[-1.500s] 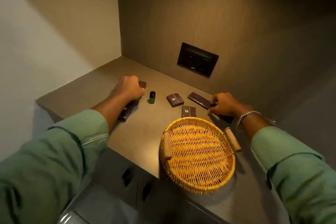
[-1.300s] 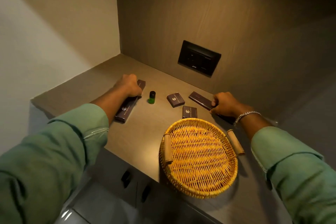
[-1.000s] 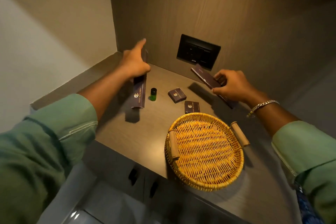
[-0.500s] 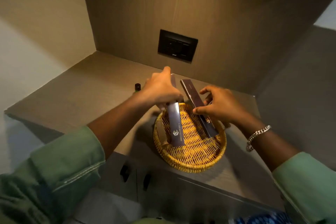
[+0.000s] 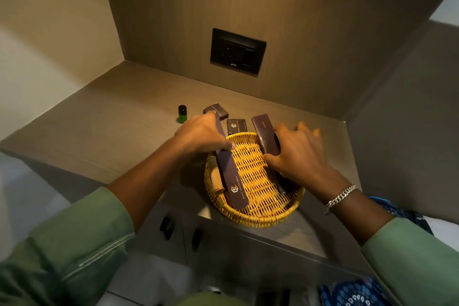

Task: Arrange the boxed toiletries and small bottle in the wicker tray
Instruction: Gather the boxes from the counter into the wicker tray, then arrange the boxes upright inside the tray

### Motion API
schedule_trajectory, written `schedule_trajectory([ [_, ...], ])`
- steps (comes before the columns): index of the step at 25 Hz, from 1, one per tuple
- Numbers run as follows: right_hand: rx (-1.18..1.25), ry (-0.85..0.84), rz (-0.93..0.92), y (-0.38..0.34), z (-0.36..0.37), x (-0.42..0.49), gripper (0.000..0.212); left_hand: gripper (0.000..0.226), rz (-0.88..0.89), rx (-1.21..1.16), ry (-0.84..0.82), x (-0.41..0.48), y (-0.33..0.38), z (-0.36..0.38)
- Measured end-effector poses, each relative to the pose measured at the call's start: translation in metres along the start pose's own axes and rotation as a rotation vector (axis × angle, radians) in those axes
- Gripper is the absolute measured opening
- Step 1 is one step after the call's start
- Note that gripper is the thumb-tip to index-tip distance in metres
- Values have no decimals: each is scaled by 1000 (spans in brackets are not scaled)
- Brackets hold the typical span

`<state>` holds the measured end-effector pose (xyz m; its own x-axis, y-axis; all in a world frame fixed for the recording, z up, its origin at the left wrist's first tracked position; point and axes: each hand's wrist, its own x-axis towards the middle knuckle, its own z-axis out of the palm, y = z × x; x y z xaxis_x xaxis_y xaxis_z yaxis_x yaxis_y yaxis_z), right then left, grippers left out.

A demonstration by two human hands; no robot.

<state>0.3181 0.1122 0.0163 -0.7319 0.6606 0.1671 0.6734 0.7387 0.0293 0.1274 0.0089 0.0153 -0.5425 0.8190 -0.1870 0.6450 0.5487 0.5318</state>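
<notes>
- Left hand (image 5: 201,134) fingers grasp a long box (image 5: 232,179), lowering it flat along the tray (image 5: 258,218) edge.
- Right hand (image 5: 298,154) fingers grasp the second long box (image 5: 264,131), keeping the middle free.
- Beyond the fingertips: bottle (image 5: 182,113) and small boxes (image 5: 236,126) await.

A wood-grain table (image 5: 104,129) fills a recessed corner, its back wall (image 5: 298,32) panelled in the same brownish wood, with a black socket plate (image 5: 238,51) set into that panel above the surface. To the left stands a plain pale wall (image 5: 44,32), lit more brightly low down and shaded higher up, while a grey side panel (image 5: 402,119) closes the niche on the right. Below the front edge are grey cabinet fronts (image 5: 223,243) with two dark handles (image 5: 167,227), and warm, dim light falls from above, leaving the upper corners in shadow.
</notes>
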Motion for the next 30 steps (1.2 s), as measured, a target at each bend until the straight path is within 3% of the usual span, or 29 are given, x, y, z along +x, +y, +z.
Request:
schedule_trajectory([
  [5,-62,-22,2,-3,0,-3,60,70,28,58,-40,7,1,-4],
  [11,-47,-77,3,-1,3,-11,61,52,72,119,-112,18,8,-10],
  [15,-32,-92,28,-2,-1,-17,60,66,85,151,-152,21,9,-17],
  [17,-17,-33,50,-1,-7,-18,61,77,95,119,-34,30,11,-31],
  [20,72,115,13,2,-20,-1,57,64,175,-32,205,62,22,-53],
  [22,215,114,-38,2,-26,26,52,57,185,28,147,90,30,-58],
  [26,330,-69,-166,-14,-12,87,47,50,57,295,-137,125,21,-34],
  [30,270,-419,-163,-27,8,128,55,39,70,316,-137,138,14,-18],
])
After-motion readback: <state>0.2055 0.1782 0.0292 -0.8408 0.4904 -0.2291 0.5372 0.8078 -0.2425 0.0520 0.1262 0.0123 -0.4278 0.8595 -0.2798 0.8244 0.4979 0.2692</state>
